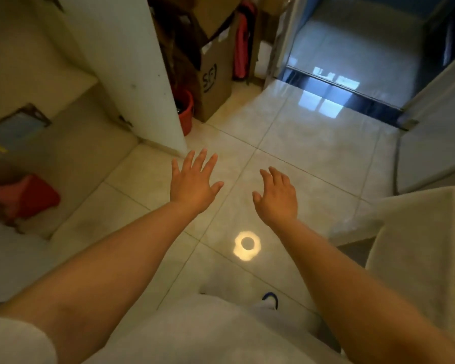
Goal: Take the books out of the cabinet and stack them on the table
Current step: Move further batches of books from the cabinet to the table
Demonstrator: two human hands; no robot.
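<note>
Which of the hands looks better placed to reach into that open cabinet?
Probably the left hand: open and empty, it hovers nearer the open white cabinet on the left than the right hand, also empty.

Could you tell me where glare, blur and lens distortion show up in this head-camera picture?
Head view: a ring-shaped light reflection glares off the floor tiles; window glare by the doorway; the red object at left is blurred; wide-angle bending tilts the cabinet door.

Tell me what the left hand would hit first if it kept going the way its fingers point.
Probably the lower edge of the open white cabinet door, just beyond the left hand. Its fingers are spread and empty. Depth is unclear; the hand may be above the floor tiles short of it.
</note>
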